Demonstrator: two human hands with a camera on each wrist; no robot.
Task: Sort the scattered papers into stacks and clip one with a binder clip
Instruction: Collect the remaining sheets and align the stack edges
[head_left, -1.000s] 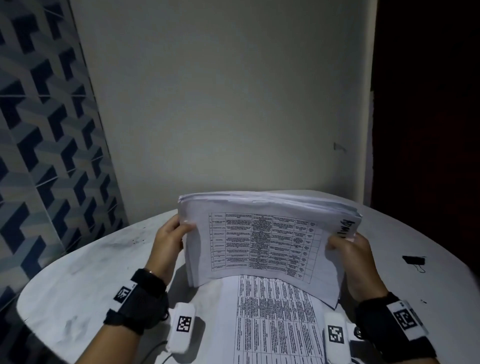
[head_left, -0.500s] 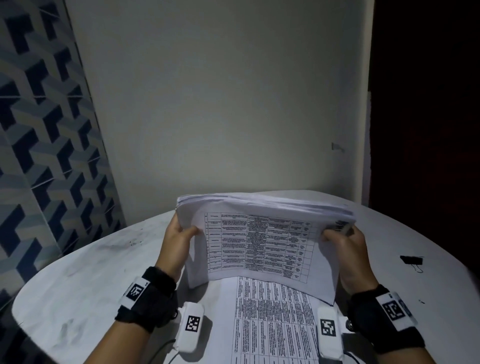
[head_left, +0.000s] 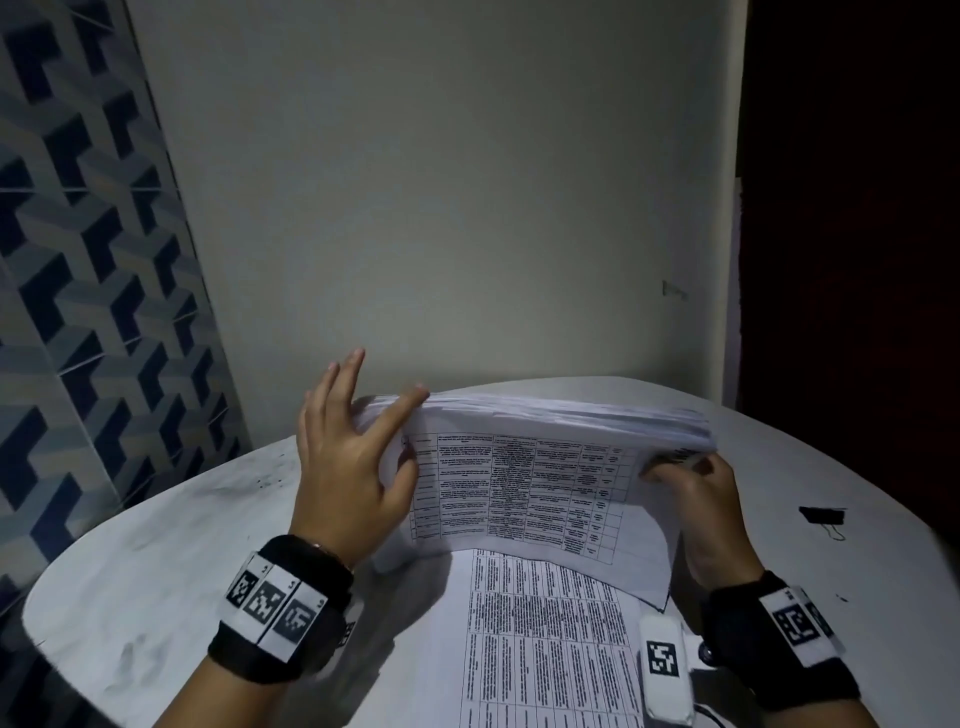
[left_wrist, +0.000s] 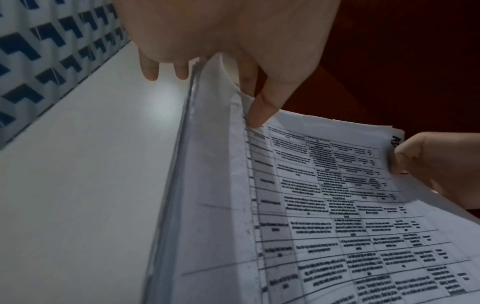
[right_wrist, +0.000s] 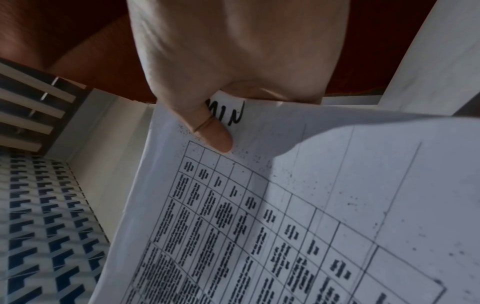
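Note:
A thick paper stack (head_left: 545, 467) stands on its long edge on the white round table (head_left: 156, 545), its printed table facing me. My right hand (head_left: 675, 470) grips its right end, thumb (right_wrist: 218, 139) on the front page and the other fingers hidden behind. My left hand (head_left: 384, 431) is at the stack's left end with its fingers spread and straight: the index lies along the top edge and the thumb (left_wrist: 257, 115) touches the front page. One printed sheet (head_left: 545, 649) lies flat in front of the stack. A black binder clip (head_left: 823, 515) sits on the table to the right, apart from both hands.
A plain wall (head_left: 441, 208) rises just behind the table, and a blue patterned tiled wall (head_left: 78, 312) stands on the left. A dark opening (head_left: 857, 208) is on the right. Bare tabletop lies to the left of my left hand and around the clip.
My left hand has let go of the stack's left edge, risen and spread its fingers over the top corner. The right hand keeps its grip, and the stack stays upright.

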